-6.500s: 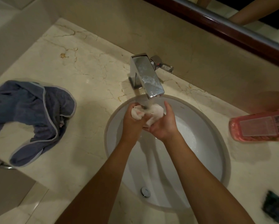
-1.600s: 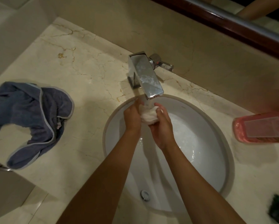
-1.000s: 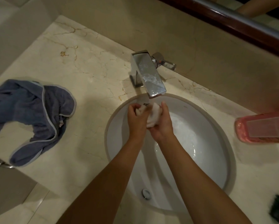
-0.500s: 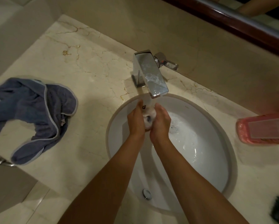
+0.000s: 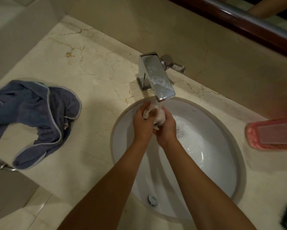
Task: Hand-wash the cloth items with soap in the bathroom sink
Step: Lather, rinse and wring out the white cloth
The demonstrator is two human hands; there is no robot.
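White wadded cloth (image 5: 159,117) gripped between left hand (image 5: 142,124) and right hand (image 5: 166,128), fingers curled round it, under square chrome faucet (image 5: 157,78). Oval white basin (image 5: 122,123): foamy water. Blue-grey trimmed towel (image 5: 35,117) well left; pink bottle (image 5: 272,133) beside right rim.

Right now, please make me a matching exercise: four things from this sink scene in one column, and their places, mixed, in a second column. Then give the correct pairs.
Things:
1. white cloth
2. blue towel
3. pink bottle
4. drain plug

Places:
A. lying on the counter at the right edge
B. at the near side of the basin
C. spread on the counter, left of the sink
D. held in both hands under the tap

Pairs: 1-D, 2-C, 3-A, 4-B
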